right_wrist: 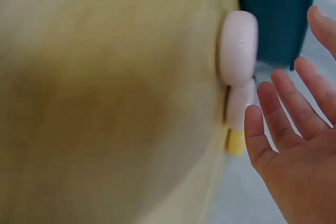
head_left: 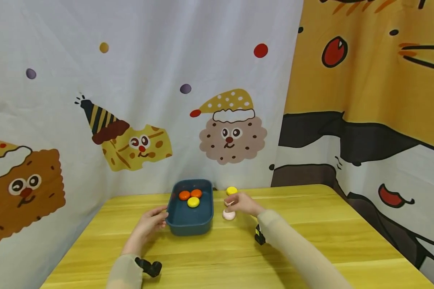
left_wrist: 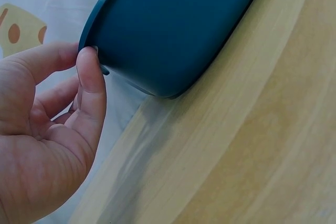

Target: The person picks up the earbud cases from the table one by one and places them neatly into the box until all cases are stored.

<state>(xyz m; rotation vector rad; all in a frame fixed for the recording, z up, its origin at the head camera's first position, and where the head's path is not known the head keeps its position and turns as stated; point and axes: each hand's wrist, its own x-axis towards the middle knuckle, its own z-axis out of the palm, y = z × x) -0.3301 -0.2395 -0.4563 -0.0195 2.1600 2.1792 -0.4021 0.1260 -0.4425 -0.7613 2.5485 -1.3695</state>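
Note:
My left hand point(head_left: 150, 224) pinches the left rim of a dark blue rectangular tub point(head_left: 189, 230) between thumb and fingers, as the left wrist view shows. Inside the tub lie two orange discs point(head_left: 184, 195) and a yellow disc point(head_left: 193, 202), all smooth and rounded. My right hand point(head_left: 245, 204) hovers just right of the tub, over two pale pink discs; its fingers are spread and hold nothing in the right wrist view. The nearer pink disc point(right_wrist: 239, 48) shows well, while fingers partly cover the farther pink disc point(head_left: 228, 203) in the head view.
Behind the pink discs, a second yellow disc point(head_left: 232, 191) sits near the back edge of the wood-grain table point(head_left: 202, 265). A white curtain point(head_left: 148, 60) with cartoon prints hangs right behind the table, and a yellow printed one point(head_left: 376, 88) at the right.

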